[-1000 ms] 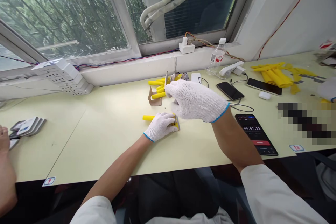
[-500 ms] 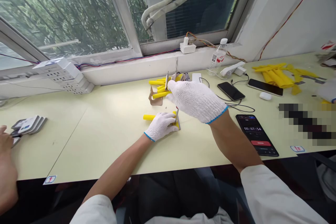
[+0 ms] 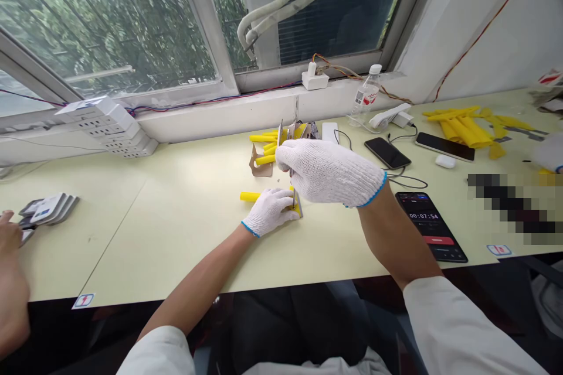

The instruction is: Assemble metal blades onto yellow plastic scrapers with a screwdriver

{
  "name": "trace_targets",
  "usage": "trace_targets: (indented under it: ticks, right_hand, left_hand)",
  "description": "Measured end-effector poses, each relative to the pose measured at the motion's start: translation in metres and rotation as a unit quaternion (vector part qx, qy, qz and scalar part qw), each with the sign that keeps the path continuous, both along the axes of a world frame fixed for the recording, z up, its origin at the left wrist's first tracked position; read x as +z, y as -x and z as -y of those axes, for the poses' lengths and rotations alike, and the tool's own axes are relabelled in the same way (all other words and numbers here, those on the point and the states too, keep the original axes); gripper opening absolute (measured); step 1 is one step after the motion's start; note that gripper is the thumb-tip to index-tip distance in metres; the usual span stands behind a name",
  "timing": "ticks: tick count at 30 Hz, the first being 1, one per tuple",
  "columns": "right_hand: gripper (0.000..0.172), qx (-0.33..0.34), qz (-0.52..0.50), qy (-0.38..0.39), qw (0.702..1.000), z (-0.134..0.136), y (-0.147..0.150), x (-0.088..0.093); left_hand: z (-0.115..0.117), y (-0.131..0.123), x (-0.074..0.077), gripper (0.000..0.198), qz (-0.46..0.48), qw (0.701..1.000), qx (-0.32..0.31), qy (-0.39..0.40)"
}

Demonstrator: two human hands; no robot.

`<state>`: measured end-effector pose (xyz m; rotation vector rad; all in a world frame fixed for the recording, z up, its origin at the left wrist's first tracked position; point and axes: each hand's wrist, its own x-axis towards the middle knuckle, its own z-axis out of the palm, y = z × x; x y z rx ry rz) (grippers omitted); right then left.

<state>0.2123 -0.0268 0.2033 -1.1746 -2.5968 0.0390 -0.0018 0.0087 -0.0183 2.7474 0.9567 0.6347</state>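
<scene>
My left hand point(image 3: 271, 211), in a white knit glove with blue trim, presses a yellow-handled scraper point(image 3: 249, 196) flat on the table. Its handle sticks out to the left, and its yellow head with a thin metal edge shows beyond my fingertips. Above it, my right hand point(image 3: 328, 173), gloved the same way, is closed around a screwdriver point(image 3: 294, 197). The thin metal shaft points down onto the scraper's head; the grip is mostly hidden in my fist. Just behind lie several more yellow handles point(image 3: 265, 160) with metal and brown pieces.
To the right are phones point(image 3: 387, 152), cables, a timer phone point(image 3: 431, 225), a white earphone case point(image 3: 445, 161), a plastic bottle point(image 3: 366, 94) and yellow parts point(image 3: 466, 129). Stacked white boxes point(image 3: 108, 126) stand back left. Other people's hands show at both sides.
My right hand has turned at the wrist and shifted slightly down, its fingers now wrapped further round the screwdriver. The left hand and the scraper have stayed put.
</scene>
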Motion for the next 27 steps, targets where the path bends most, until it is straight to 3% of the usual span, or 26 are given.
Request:
trace_targets:
  ticks: [5,11,18,27]
  right_hand:
    - [0.04,-0.054,0.007,-0.001,0.999,-0.003,0.0,0.0]
    - [0.041,-0.007,0.016,-0.001,1.0,-0.009,-0.001,0.006]
    - [0.05,-0.013,0.007,-0.021,1.0,-0.005,-0.011,0.018]
    - [0.05,-0.015,0.007,-0.025,1.0,-0.01,-0.009,0.012]
  left_hand:
    - [0.0,0.0,0.001,0.03,-0.012,1.0,-0.001,0.008]
    - [0.001,0.001,0.003,0.028,-0.008,1.0,-0.003,0.02]
    - [0.001,0.001,0.001,0.03,-0.007,1.0,0.005,0.015]
    - [0.003,0.001,0.004,0.031,-0.013,1.0,0.002,0.01]
